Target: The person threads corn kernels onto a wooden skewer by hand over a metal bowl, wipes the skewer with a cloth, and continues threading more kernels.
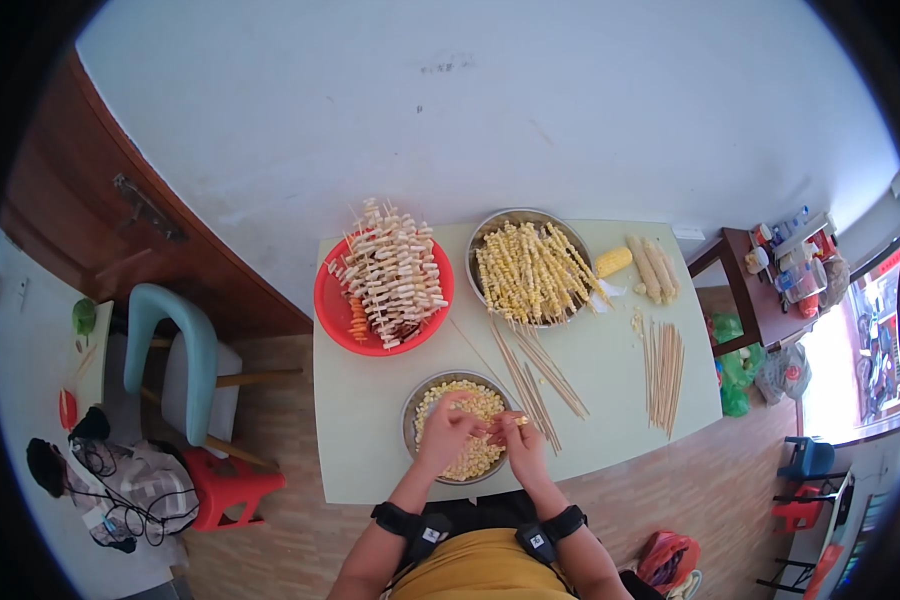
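A steel bowl (410,452) of loose corn kernels (468,459) stands at the table's front edge. Over its left half is my left hand (446,436), fingers pinched together; what they hold is too small to make out. My right hand (523,446) is closed at the bowl's right rim, with pale yellow corn kernels (521,421) at its fingertips. The fingertips of both hands come close together above the kernels. Just beyond the right hand, bare wooden skewers (530,395) lie in a loose bunch.
A red basin (327,318) holds skewers of white pieces (395,265). Beside it, a steel basin (477,232) holds skewered corn (530,270). A corn cob (613,262), pale bare cobs (653,270) and more skewers (664,375) lie rightward. A chair (195,370) stands left.
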### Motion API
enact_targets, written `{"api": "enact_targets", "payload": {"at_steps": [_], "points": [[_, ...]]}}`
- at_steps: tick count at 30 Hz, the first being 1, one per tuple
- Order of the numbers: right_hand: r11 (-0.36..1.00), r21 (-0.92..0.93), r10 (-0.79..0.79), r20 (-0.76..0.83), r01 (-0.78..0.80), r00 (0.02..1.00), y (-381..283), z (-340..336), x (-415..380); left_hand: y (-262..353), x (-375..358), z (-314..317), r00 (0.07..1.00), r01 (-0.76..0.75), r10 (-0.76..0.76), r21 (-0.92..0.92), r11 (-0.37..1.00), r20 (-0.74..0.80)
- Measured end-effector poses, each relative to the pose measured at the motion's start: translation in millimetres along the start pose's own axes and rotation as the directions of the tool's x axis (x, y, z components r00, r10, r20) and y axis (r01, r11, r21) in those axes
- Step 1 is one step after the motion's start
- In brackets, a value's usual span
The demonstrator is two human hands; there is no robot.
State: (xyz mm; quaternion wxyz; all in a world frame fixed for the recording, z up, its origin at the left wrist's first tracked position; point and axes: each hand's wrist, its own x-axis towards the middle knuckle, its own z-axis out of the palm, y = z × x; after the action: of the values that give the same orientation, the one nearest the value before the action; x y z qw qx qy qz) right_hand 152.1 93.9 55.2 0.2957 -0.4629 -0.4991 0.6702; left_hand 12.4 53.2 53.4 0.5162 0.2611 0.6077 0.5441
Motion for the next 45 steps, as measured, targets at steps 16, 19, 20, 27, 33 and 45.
{"api": "enact_targets", "payload": {"at_steps": [16, 19, 20, 27, 33, 45], "points": [[0.645, -0.716, -0.199, 0.181, 0.268, 0.963, 17.9, 6.3, 3.9, -68.9, 2.5, -44.5, 0.990, -0.043, 0.132, 0.762, 0.646, -0.057], [0.756, -0.611, -0.170, 0.166, 0.236, 0.971, 37.0, 4.7, 7.4, -73.4, 5.3, -43.3, 0.992, -0.064, 0.125, 0.781, 0.622, -0.018], [0.794, -0.559, -0.179, 0.161, 0.239, 0.971, 42.0, 3.3, 7.9, -75.1, 5.8, -42.8, 0.992, -0.060, 0.124, 0.780, 0.622, -0.023], [0.588, -0.652, -0.423, 0.256, 0.479, 0.869, 36.5, -4.9, 11.0, -78.8, 9.9, -39.7, 0.991, -0.056, 0.133, 0.827, 0.560, -0.022], [0.868, -0.485, -0.053, 0.127, 0.108, 0.991, 28.9, -3.4, 0.9, -78.1, 5.9, -42.2, 0.985, -0.083, 0.167, 0.727, 0.682, -0.044], [0.912, -0.322, -0.210, 0.162, 0.252, 0.964, -1.1, 13.1, -6.4, -76.2, -0.2, -42.2, 0.969, -0.066, 0.146, 0.361, 0.930, -0.198]]}}
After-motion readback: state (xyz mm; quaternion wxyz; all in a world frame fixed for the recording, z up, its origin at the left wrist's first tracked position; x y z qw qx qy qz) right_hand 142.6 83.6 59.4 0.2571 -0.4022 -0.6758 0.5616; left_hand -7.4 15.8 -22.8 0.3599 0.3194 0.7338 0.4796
